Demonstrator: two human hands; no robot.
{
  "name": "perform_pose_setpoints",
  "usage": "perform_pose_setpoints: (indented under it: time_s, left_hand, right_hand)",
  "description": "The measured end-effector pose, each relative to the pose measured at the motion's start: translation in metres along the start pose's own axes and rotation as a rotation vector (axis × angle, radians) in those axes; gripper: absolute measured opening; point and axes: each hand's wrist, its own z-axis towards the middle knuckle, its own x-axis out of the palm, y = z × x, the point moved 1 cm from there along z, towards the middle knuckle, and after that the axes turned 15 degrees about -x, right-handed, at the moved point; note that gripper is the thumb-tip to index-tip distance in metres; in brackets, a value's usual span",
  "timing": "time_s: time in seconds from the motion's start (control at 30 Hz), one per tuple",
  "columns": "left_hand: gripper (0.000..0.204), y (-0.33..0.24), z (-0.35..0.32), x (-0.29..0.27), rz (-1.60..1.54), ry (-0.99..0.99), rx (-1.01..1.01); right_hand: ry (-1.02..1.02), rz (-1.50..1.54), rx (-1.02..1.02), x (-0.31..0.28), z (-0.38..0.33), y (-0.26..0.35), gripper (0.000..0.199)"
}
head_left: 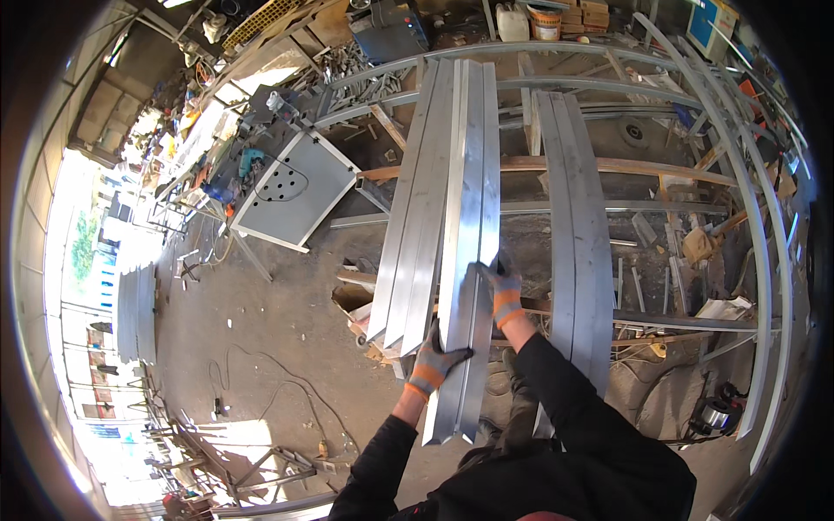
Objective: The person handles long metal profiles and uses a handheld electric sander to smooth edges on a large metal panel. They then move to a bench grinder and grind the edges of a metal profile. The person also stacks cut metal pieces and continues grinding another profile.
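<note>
Over the rack, both gloved hands' fingers clamp one long metal profile (pixel 469 260), left hand (pixel 434 360) nearer, right hand (pixel 499 291) farther.

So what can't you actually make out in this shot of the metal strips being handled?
Head view only:
- Far ends of the metal strips: bent and shrunk by the fisheye near the rim.
- Left hand and right hand: gloves hide the fingers.
- What supports the strips: covered by the strips themselves.
- The doorway area at left: washed out by glare.

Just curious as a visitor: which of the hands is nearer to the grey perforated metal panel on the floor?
Left. The left hand grips the near end of the long metal profile, on the side toward the grey perforated panel. The right hand rests on the profile's far edge, farther from it.
</note>
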Motion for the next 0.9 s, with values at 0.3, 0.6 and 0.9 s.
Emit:
perform_pose_setpoints:
  time_s: [0.3,0.6,0.9]
  left_hand:
    - [0.109,-0.100,0.185,0.016,0.116,-0.057,0.020]
    - [0.120,-0.143,0.223,0.042,0.500,-0.285,-0.162]
    - [0.085,-0.103,0.167,0.069,0.814,-0.530,0.227]
  right_hand:
    - [-0.011,-0.135,-0.171,0.054,0.194,0.042,0.062]
    - [0.074,0.001,-0.194,0.063,0.248,0.029,0.043]
    - [0.124,-0.527,-0.327,0.079,0.248,0.006,0.079]
